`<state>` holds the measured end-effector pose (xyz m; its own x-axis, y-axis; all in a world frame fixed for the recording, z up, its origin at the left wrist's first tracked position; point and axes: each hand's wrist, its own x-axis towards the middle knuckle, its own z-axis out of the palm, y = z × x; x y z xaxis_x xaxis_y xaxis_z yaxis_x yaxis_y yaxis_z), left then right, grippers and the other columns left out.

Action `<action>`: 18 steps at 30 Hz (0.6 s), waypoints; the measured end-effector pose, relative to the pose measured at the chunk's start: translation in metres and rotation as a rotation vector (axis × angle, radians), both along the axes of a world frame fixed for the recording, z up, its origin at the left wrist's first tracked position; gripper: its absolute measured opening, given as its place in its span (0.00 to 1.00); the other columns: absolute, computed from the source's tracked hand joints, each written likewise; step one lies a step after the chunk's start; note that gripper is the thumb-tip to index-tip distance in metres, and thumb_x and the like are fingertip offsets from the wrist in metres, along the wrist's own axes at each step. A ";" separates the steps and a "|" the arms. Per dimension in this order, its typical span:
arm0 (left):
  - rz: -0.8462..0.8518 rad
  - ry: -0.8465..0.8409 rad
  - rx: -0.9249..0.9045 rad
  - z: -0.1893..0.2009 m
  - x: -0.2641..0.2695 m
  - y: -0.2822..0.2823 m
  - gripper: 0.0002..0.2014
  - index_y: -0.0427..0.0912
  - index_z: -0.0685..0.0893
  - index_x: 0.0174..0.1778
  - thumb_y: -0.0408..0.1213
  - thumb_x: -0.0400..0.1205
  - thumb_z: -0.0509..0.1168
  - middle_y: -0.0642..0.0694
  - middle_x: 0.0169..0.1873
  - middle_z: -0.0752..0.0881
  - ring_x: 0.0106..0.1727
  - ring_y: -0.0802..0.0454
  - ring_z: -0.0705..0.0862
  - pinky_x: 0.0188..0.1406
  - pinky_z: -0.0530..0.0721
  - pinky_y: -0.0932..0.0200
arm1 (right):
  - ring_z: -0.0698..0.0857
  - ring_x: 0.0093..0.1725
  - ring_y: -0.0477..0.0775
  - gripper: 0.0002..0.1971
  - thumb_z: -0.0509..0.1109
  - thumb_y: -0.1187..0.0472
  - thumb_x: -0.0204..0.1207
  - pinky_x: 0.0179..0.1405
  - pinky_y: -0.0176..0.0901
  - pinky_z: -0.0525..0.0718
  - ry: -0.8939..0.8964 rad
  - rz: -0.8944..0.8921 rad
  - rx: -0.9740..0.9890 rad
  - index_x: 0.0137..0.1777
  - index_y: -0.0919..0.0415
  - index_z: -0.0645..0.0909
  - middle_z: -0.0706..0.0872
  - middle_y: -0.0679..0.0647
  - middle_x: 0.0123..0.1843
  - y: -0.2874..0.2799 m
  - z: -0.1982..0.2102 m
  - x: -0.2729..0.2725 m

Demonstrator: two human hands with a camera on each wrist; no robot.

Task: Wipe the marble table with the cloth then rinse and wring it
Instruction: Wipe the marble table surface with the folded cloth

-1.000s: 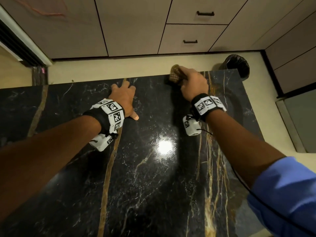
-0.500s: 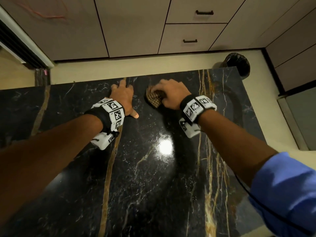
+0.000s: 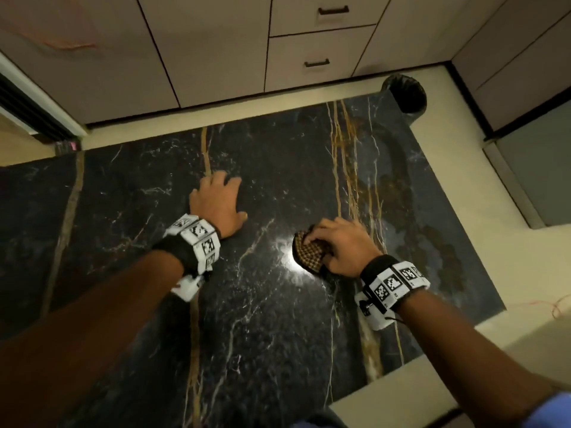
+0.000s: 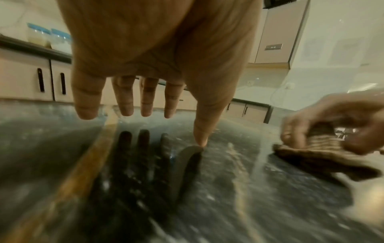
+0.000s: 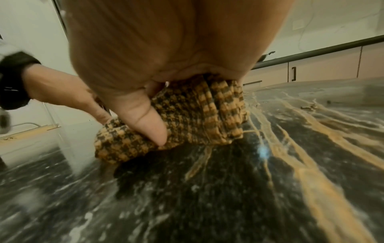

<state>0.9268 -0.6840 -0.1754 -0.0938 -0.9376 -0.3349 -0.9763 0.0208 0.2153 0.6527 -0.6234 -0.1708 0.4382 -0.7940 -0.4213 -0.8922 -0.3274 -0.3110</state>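
Step in hand, as judged: wiping, first part of the task; rinsing and wringing not yet begun. Cloth [image 3: 310, 252] bunched into a wad on the marble table [image 3: 278, 319], right of centre, just beside the bright light reflection. Right hand [image 3: 343, 248] curled over the cloth, thumb [image 5: 145, 121] and fingers pinching the checked folds against the stone. Left hand [image 3: 217, 202] spread flat, fingers straight, thumb tip touching the table, well apart from the cloth, likely bracing.

Cloth orientation: crumpled, no clear pointing end; long axis roughly far-to-near along the table.

Next move, as judged: keep downward pressure, sweep across stone not yet covered, avoid sliding the wad off the near right edge
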 end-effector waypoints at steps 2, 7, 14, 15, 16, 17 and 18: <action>-0.025 0.013 0.048 -0.001 -0.009 0.034 0.37 0.50 0.67 0.77 0.54 0.73 0.72 0.44 0.76 0.66 0.76 0.38 0.65 0.70 0.73 0.37 | 0.75 0.60 0.49 0.30 0.71 0.55 0.66 0.66 0.58 0.72 -0.015 -0.008 -0.008 0.70 0.40 0.74 0.79 0.42 0.61 0.002 -0.002 0.001; -0.062 0.036 0.158 0.009 -0.034 0.119 0.36 0.52 0.67 0.78 0.57 0.75 0.69 0.47 0.78 0.64 0.78 0.42 0.63 0.71 0.71 0.39 | 0.73 0.61 0.52 0.34 0.71 0.52 0.69 0.64 0.59 0.72 0.026 -0.009 -0.001 0.77 0.38 0.68 0.75 0.47 0.61 0.019 -0.001 -0.001; -0.077 -0.006 0.203 0.011 -0.060 0.188 0.35 0.53 0.67 0.78 0.57 0.76 0.69 0.48 0.79 0.62 0.78 0.42 0.62 0.70 0.71 0.37 | 0.73 0.60 0.51 0.31 0.72 0.53 0.67 0.61 0.54 0.70 0.040 0.090 0.046 0.72 0.35 0.74 0.77 0.45 0.61 0.105 0.005 -0.029; -0.082 -0.008 0.204 0.012 -0.065 0.195 0.35 0.52 0.67 0.78 0.58 0.76 0.69 0.48 0.79 0.62 0.78 0.42 0.62 0.70 0.71 0.37 | 0.73 0.60 0.50 0.30 0.72 0.53 0.67 0.62 0.54 0.70 0.036 0.101 0.056 0.71 0.35 0.75 0.77 0.44 0.61 0.124 0.006 -0.037; -0.087 -0.007 0.203 0.012 -0.068 0.200 0.35 0.52 0.67 0.78 0.58 0.76 0.68 0.47 0.79 0.61 0.78 0.42 0.62 0.70 0.71 0.37 | 0.73 0.60 0.50 0.29 0.73 0.53 0.68 0.62 0.53 0.68 0.034 0.110 0.065 0.71 0.35 0.76 0.78 0.42 0.61 0.141 0.005 -0.045; -0.089 -0.007 0.203 0.012 -0.072 0.205 0.35 0.52 0.67 0.77 0.58 0.76 0.68 0.47 0.79 0.61 0.78 0.42 0.62 0.70 0.71 0.38 | 0.73 0.61 0.49 0.28 0.74 0.53 0.69 0.62 0.52 0.67 0.030 0.122 0.070 0.69 0.34 0.77 0.78 0.41 0.61 0.159 0.005 -0.054; -0.093 -0.009 0.203 0.013 -0.076 0.211 0.35 0.52 0.67 0.77 0.58 0.76 0.68 0.47 0.79 0.62 0.78 0.42 0.63 0.70 0.72 0.38 | 0.73 0.60 0.48 0.26 0.74 0.52 0.70 0.62 0.52 0.67 0.024 0.134 0.071 0.68 0.34 0.78 0.79 0.40 0.61 0.177 0.006 -0.064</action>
<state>0.8513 -0.4731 -0.1621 -0.1724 -0.8384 -0.5171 -0.9742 0.0675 0.2153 0.5890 -0.4464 -0.1643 0.5274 -0.6973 -0.4855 -0.8495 -0.4219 -0.3168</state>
